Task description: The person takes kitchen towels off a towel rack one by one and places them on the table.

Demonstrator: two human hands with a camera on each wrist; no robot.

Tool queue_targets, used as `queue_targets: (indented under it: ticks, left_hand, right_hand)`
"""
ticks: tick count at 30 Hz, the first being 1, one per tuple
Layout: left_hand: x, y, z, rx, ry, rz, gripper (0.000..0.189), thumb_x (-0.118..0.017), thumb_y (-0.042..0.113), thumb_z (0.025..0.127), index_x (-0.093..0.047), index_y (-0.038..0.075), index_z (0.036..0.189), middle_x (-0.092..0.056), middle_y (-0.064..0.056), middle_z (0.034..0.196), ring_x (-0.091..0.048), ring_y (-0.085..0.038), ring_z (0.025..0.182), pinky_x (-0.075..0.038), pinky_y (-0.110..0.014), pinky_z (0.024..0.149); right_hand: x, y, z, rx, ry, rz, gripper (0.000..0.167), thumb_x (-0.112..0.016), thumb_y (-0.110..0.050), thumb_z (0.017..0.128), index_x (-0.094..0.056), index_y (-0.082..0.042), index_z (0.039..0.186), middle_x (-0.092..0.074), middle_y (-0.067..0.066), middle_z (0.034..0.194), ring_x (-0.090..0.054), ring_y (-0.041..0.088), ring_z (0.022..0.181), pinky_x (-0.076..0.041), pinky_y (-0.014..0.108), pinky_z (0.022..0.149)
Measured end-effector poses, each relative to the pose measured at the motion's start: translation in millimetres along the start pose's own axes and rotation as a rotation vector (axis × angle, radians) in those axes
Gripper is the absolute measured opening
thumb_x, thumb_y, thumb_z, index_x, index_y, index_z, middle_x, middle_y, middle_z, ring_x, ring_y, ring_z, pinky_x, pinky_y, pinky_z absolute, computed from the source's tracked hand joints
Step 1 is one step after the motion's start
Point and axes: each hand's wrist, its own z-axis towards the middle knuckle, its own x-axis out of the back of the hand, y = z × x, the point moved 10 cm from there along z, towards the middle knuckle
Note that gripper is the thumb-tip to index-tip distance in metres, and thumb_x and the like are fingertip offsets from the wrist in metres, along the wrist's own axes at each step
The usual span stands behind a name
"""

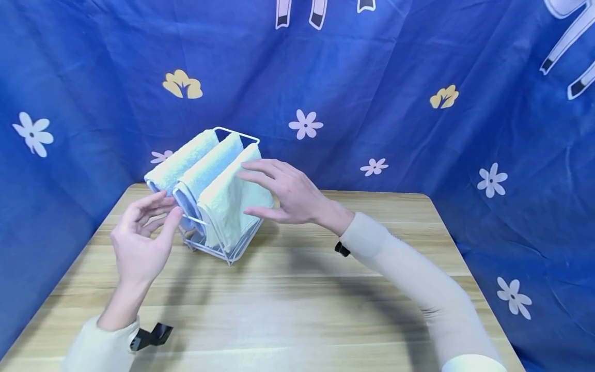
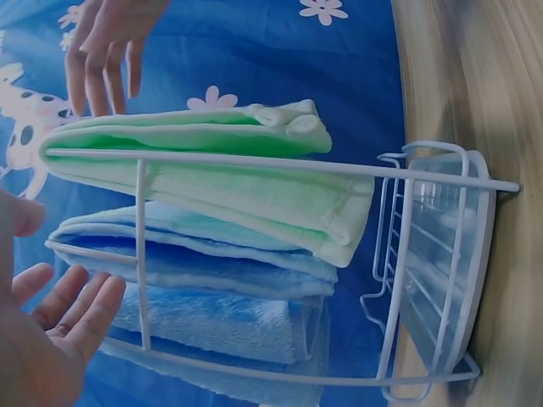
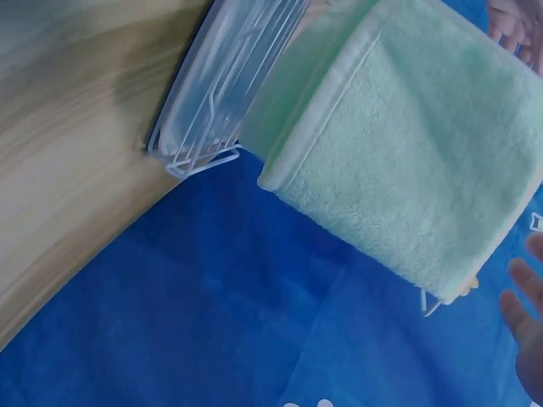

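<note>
A white wire rack [image 1: 237, 134] stands at the left of the table with three small towels draped over its bars. The nearest to the right is a pale green towel [image 1: 234, 194]; beside it hang a middle light blue towel [image 1: 211, 164] and another blue towel [image 1: 185, 159] at the far left. My left hand [image 1: 141, 240] is beside the rack's near end, fingers loosely bent and holding nothing. In the left wrist view its fingertips come close to the wire frame [image 2: 142, 254]; contact is unclear. My right hand [image 1: 293, 195] hovers by the green towel, fingers spread, nothing gripped.
Under the towels, the rack's base holds a clear tray [image 2: 445, 263]. The rack stands on a wood-grain table [image 1: 297, 315]. A blue curtain [image 1: 344, 67] with flower and animal prints hangs behind and along both sides.
</note>
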Motion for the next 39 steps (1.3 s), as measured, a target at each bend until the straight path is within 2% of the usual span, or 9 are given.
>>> queue_targets:
  ticks: [8, 13, 22, 30, 39]
  left_hand:
    - [2.2, -7.7, 2.2, 0.017, 0.025, 0.009, 0.029, -0.073, -0.011, 0.089, -0.069, -0.016, 0.117, -0.077, 0.018, 0.099, -0.073, 0.004, 0.087, -0.06, -0.009, 0.081]
    - [3.2, -13.4, 3.5, 0.05, 0.053, 0.01, 0.024, -0.075, -0.009, 0.088, -0.071, -0.017, 0.11, -0.077, 0.018, 0.093, -0.072, 0.005, 0.081, -0.058, -0.006, 0.076]
    - [4.0, -23.7, 7.5, 0.12, 0.08, 0.104, 0.016, -0.076, -0.004, 0.09, -0.074, -0.015, 0.103, -0.073, 0.025, 0.087, -0.067, 0.009, 0.073, -0.055, -0.003, 0.068]
    - [3.7, -26.8, 9.2, 0.132, 0.082, 0.125, 0.016, -0.077, -0.002, 0.091, -0.075, -0.013, 0.102, -0.071, 0.028, 0.082, -0.066, 0.01, 0.069, -0.054, -0.003, 0.063]
    - [-0.3, -24.4, 10.5, 0.137, 0.064, 0.133, 0.015, -0.077, 0.0, 0.092, -0.075, -0.011, 0.102, -0.07, 0.029, 0.079, -0.066, 0.01, 0.068, -0.054, -0.003, 0.063]
  right_hand:
    - [-15.4, 12.6, 20.2, -0.021, -0.044, 0.029, 0.053, -0.072, -0.042, 0.099, -0.064, -0.013, 0.144, -0.064, 0.008, 0.149, -0.058, 0.021, 0.141, -0.042, 0.029, 0.124]
    - [-21.6, 18.2, 31.8, -0.028, -0.05, 0.03, 0.045, -0.07, -0.04, 0.101, -0.068, -0.015, 0.139, -0.067, 0.007, 0.144, -0.06, 0.02, 0.138, -0.045, 0.028, 0.122]
    - [-34.1, 24.6, 44.8, -0.026, -0.112, 0.087, 0.035, -0.072, -0.037, 0.102, -0.075, -0.016, 0.129, -0.074, 0.001, 0.13, -0.066, 0.015, 0.124, -0.051, 0.026, 0.111]
    - [-36.1, 27.0, 53.7, -0.013, -0.162, 0.073, 0.03, -0.073, -0.035, 0.1, -0.078, -0.02, 0.125, -0.076, -0.002, 0.12, -0.067, 0.012, 0.104, -0.052, 0.026, 0.095]
    - [-34.7, 30.5, 57.5, -0.013, -0.178, 0.06, 0.023, -0.076, -0.034, 0.098, -0.079, -0.019, 0.115, -0.075, -0.003, 0.109, -0.065, 0.013, 0.097, -0.052, 0.025, 0.092]
